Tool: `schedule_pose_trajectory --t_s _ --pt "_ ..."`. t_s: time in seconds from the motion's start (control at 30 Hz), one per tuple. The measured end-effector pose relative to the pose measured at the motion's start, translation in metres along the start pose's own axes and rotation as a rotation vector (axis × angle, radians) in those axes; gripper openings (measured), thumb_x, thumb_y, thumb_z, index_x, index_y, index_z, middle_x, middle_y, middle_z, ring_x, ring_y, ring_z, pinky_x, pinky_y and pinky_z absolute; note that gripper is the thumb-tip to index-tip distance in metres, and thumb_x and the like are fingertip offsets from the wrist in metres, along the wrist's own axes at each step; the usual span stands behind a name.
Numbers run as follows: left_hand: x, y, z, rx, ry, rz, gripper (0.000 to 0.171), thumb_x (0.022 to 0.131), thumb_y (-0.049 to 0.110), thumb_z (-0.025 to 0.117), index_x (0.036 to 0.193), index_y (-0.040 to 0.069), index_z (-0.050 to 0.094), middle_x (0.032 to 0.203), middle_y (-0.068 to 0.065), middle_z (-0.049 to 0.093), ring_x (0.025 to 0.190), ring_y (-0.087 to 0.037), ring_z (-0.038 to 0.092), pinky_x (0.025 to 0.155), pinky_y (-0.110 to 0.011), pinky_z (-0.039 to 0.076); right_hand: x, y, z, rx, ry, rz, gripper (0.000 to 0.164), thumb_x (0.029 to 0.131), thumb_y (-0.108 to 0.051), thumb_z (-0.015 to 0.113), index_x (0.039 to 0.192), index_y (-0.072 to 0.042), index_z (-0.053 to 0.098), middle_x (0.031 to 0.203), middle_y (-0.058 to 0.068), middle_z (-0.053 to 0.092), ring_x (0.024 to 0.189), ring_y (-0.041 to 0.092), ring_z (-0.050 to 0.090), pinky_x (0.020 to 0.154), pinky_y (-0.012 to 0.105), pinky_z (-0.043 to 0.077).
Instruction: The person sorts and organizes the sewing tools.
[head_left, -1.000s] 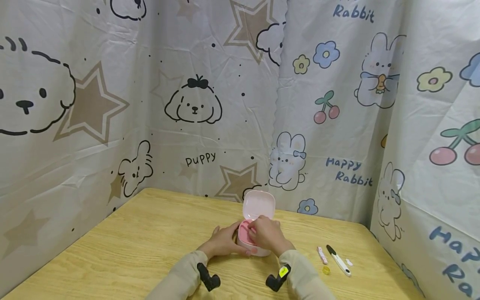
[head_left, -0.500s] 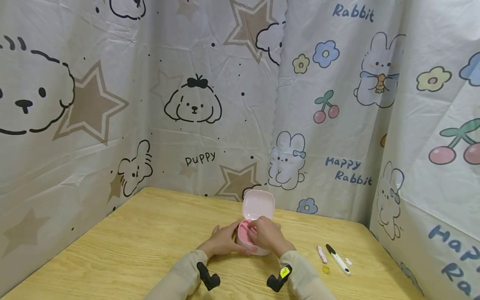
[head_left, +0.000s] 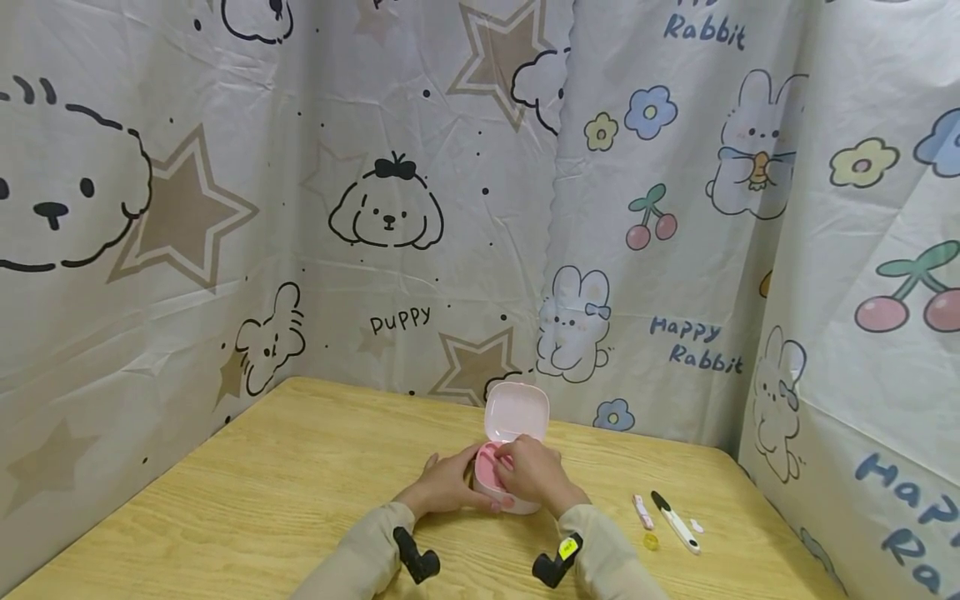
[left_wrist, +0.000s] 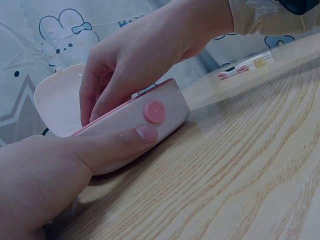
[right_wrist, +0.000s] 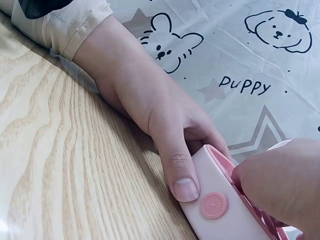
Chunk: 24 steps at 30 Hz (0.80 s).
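Head view first: what's the person got going on, bottom middle?

Pink box [head_left: 528, 507] on a wood-grain table [head_left: 322, 467], hinged lid [head_left: 517, 411] flipped up behind. Left hand [head_left: 442, 483] is clamped round its left side, probably so it won't skid while the right hand [head_left: 534, 467] dips into the pink insert [head_left: 487, 472].

And the bits at lower right?

Black-and-white pen-like tool [head_left: 677, 522], pink-and-white stick [head_left: 642, 512], yellow disc [head_left: 651, 542], tiny white piece [head_left: 697, 526]. Parked off to one side, maybe to keep elbow room.

Left wrist view: is the right hand gripping anything?

Can't tell, its bent fingers vanish behind the rim near the left-centre. Left thumb lies along the front wall, just below the pink button [left_wrist: 154, 112]. Something pale [left_wrist: 137, 95] peeks over the rim, too hidden to name.

Right wrist view any better?

Nah, right hand's blurry at lower right, covering most of the inside. Left thumb presses the wall beside that button. Contents? No clue.
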<state>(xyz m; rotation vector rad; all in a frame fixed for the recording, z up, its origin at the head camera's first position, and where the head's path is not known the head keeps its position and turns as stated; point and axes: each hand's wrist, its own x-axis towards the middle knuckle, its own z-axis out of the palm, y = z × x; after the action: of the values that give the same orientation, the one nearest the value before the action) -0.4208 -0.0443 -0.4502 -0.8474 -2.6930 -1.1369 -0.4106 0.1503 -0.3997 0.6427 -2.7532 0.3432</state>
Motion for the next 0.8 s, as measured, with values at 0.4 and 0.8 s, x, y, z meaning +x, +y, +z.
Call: schedule_pose_trajectory --t_s 0.4,0.8 --pt "0.0 -0.0009 0.0006 -0.002 -0.005 0.005 0.106 0.075 0.059 0.088 0.158 0.011 0.042 0.151 -0.009 0.054 0.137 -0.031 0.05 0.113 -0.075 0.009 -0.001 -0.0009 -0.001 -0.018 -0.002 0.005 0.021 0.093 -0.026 0.074 0.107 -0.013 0.081 0.092 0.001 0.068 0.086 0.019 0.058 0.07 0.051 0.048" --pt "-0.0002 0.0007 -0.0004 -0.026 -0.014 -0.001 0.109 0.075 0.056 0.089 0.159 0.009 0.038 0.154 -0.01 0.051 0.141 -0.033 0.045 0.113 -0.075 0.007 -0.0024 0.0026 -0.0083 -0.006 0.024 -0.01 0.018 0.095 -0.026 0.072 0.104 -0.014 0.081 0.096 0.0 0.072 0.087 0.019 0.062 0.07 0.05 0.047"
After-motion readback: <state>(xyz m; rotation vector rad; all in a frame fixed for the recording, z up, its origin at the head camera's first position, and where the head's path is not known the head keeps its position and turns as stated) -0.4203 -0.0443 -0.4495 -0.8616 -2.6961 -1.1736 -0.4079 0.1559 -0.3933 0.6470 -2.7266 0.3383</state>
